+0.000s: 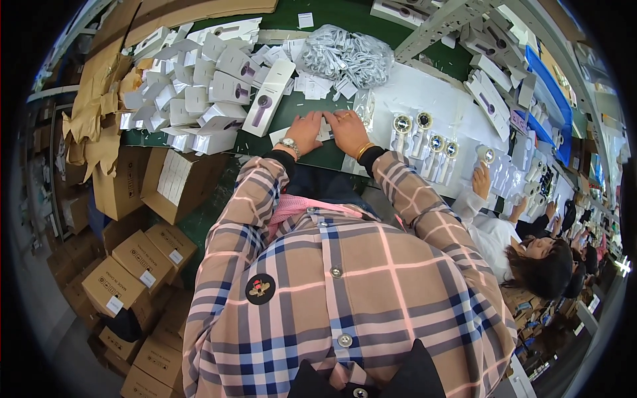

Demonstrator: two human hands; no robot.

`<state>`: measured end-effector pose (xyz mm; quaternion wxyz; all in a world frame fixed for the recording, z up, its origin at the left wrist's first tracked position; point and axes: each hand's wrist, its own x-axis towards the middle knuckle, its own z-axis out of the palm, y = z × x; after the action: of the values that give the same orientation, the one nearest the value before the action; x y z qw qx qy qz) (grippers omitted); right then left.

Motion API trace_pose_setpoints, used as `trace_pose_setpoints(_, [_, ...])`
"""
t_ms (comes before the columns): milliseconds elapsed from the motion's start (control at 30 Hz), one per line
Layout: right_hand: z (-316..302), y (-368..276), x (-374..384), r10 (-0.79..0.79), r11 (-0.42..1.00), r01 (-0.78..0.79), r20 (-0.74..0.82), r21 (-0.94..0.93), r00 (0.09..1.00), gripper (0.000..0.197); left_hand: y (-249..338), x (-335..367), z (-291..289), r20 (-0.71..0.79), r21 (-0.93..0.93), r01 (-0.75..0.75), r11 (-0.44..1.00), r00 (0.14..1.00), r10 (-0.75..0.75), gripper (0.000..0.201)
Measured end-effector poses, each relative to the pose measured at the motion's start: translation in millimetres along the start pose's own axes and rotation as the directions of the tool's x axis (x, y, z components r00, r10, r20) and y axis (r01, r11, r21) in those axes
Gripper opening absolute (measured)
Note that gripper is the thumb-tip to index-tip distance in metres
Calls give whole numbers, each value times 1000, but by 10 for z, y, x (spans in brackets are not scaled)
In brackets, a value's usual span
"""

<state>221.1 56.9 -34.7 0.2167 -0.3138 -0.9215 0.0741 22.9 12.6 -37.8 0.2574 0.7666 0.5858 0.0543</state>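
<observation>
Both my hands are close together at the table's near edge. My left hand, with a watch at the wrist, has its fingers bent over a flat white box or folded card. From the other side, my right hand presses its fingers to the same white piece, whose underside is hidden. Just beyond my left hand lies a long white carton printed with a purple handheld fan. To the right, several white handheld fans with round heads rest in clear plastic trays.
Many open white cartons crowd the table's left. A clear bag of white cables sits at the back, near loose paper slips. Brown cardboard boxes stack below left. A co-worker's hand holds a fan at right.
</observation>
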Motion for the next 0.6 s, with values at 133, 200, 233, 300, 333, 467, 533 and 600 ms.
trace_pose_setpoints(133, [-110, 80, -13, 269, 934, -303, 187, 188, 945, 40, 124, 50, -78, 142, 31, 115, 993, 983, -118, 77])
trace_pose_setpoints(200, [-162, 32, -66, 535, 834, -534, 27, 138, 844, 46, 137, 0, -158, 131, -7, 129, 992, 983, -127, 77])
trace_pose_setpoints(233, [-187, 24, -86, 652, 756, -642, -61, 128, 755, 49, 136, -2, -194, 131, -47, 126, 991, 984, -119, 76])
trace_pose_setpoints(300, [-227, 34, -85, 667, 698, -647, 50, 308, 744, 52, 133, 12, -272, 121, -82, 126, 989, 986, -116, 76])
trace_pose_setpoints(333, [-250, 34, -72, 660, 601, -649, 168, 466, 732, 55, 136, 28, -300, 44, -117, 77, 990, 996, -72, 77])
trace_pose_setpoints(467, [-433, -136, 202, 480, 671, -460, 132, 581, 867, 71, 143, -38, -493, -207, -254, -38, 966, 978, -16, 78])
trace_pose_setpoints(533, [-627, -272, 428, 391, 753, -354, 55, 554, 919, 78, 189, -80, -652, -376, -409, -105, 906, 925, -63, 77])
trace_pose_setpoints(600, [-830, -463, 696, 467, 858, -398, -171, 325, 868, 95, 193, -117, -723, -426, -435, -95, 895, 898, -112, 76])
